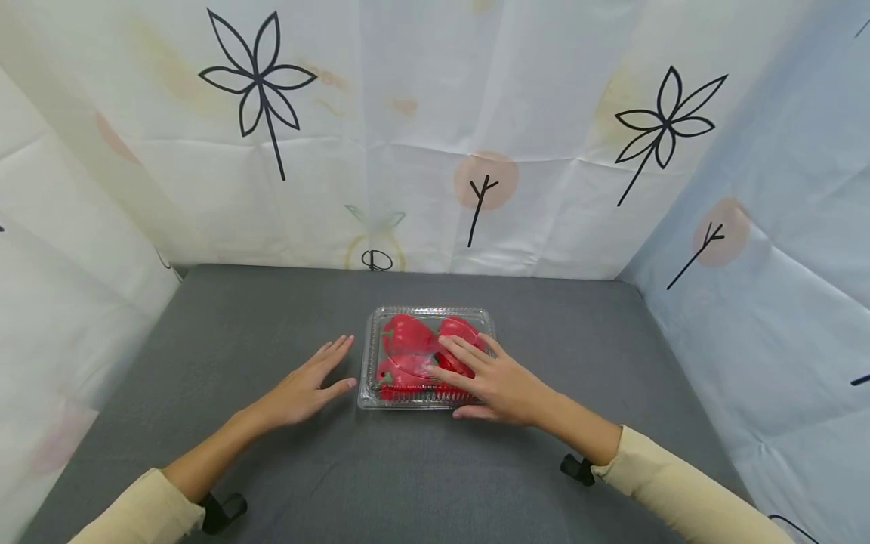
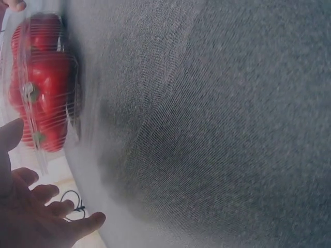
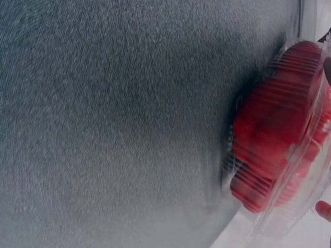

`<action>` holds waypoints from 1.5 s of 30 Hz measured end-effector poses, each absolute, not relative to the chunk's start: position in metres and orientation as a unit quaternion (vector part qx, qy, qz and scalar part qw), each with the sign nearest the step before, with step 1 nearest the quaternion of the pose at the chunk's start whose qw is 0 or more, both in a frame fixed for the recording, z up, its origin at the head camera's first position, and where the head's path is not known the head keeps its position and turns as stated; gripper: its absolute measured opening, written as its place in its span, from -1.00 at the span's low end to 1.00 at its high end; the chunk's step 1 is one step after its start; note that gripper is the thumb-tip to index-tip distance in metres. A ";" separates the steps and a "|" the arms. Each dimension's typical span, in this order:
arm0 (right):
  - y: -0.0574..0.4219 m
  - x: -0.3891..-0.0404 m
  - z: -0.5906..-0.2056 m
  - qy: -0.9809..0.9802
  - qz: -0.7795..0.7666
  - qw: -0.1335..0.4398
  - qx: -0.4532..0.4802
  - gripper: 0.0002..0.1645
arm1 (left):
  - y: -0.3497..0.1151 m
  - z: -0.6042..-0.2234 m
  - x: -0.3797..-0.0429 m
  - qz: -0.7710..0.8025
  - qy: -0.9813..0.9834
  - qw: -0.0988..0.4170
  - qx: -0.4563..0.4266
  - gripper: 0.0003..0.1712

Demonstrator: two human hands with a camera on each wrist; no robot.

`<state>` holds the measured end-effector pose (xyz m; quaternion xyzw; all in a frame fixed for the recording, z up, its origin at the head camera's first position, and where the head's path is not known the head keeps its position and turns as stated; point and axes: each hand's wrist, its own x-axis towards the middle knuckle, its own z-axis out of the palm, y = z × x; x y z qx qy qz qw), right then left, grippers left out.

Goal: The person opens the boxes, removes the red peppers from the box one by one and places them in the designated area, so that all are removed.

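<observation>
Cream sleeves lay nearest. Beyond them the left hand, released, reached just beside a clear plastic box; the right hand spread over its right side — fingers extended, grasping nothing. Red peppers sat inside, on the grey tabletop — white patterned fabric hung behind.

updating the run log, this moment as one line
clear rectangular plastic box: on grey fabric-textured table, red bell peppers inside | left grip: beside box | right grip: over box
</observation>
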<state>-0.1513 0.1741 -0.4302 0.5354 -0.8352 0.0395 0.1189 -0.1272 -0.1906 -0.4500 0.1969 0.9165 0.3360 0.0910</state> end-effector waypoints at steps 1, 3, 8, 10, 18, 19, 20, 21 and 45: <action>0.173 -0.151 -0.431 -0.833 0.037 0.122 0.539 0.05 | -0.190 -0.451 -0.127 0.339 0.915 0.093 0.196 -0.11; 0.170 -0.150 -0.432 -0.827 0.035 0.127 0.547 0.03 | -0.189 -0.452 -0.126 0.343 0.914 0.097 0.196 -0.10; 0.163 -0.150 -0.434 -0.808 0.014 0.149 0.570 0.00 | -0.186 -0.456 -0.125 0.350 0.911 0.097 0.196 -0.09; 0.160 -0.150 -0.434 -0.797 0.001 0.165 0.580 -0.02 | -0.186 -0.456 -0.124 0.354 0.910 0.097 0.192 -0.09; 0.148 -0.149 -0.437 -0.767 -0.034 0.207 0.607 -0.10 | -0.183 -0.456 -0.125 0.399 0.890 0.125 0.184 -0.12; 0.146 -0.148 -0.437 -0.767 -0.035 0.208 0.606 -0.11 | -0.182 -0.455 -0.125 0.409 0.884 0.129 0.183 -0.12; 0.145 -0.147 -0.437 -0.767 -0.034 0.208 0.606 -0.10 | -0.182 -0.455 -0.126 0.419 0.879 0.134 0.181 -0.12; 0.143 -0.147 -0.437 -0.767 -0.033 0.208 0.606 -0.10 | -0.181 -0.455 -0.126 0.427 0.876 0.138 0.179 -0.12; 0.113 -0.144 -0.444 -0.766 -0.016 0.223 0.602 -0.41 | -0.179 -0.459 -0.129 0.652 0.701 0.281 0.067 -0.29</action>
